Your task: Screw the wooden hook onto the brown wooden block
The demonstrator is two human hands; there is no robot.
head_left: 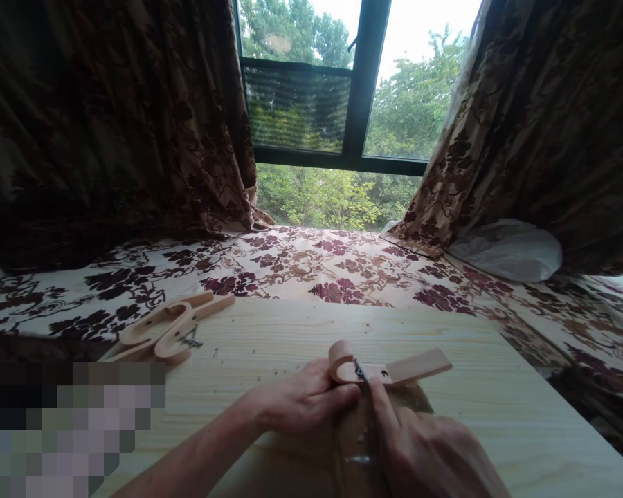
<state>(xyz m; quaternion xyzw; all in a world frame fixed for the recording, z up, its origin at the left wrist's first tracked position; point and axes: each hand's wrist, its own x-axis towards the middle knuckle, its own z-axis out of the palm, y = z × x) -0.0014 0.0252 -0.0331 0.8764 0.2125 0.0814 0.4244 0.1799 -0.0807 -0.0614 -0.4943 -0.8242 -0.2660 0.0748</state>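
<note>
Pointing with its index finger, my right hand is resting its fingertip at the near edge of a pale wooden hook, right beside a dark metal screw. Its other fingers are curling under, and its thumb is hiding from me, so I cannot tell whether I am pinching the screw or only touching it. My left hand is gripping the hook by its rounded end, the thumb lying along the near side and the fingers reaching behind the curve. Between my hands, a brown piece with a shiny covering is lying under the hook and running back toward me. The screw is leaning at the hole nearest the curve, while a second dark hole is showing farther along, toward the straight tail pointing right. Below all this a wooden board is showing its grain and some small dark specks. Farther off to the left, more wooden hooks are lying together, with loose screws resting beside them. Beyond the board, a flowered cloth is spreading out, and a whitish plastic bag is slumping on it at the right. Patterned curtains are flanking the dark window frame, and green trees are standing outside
</note>
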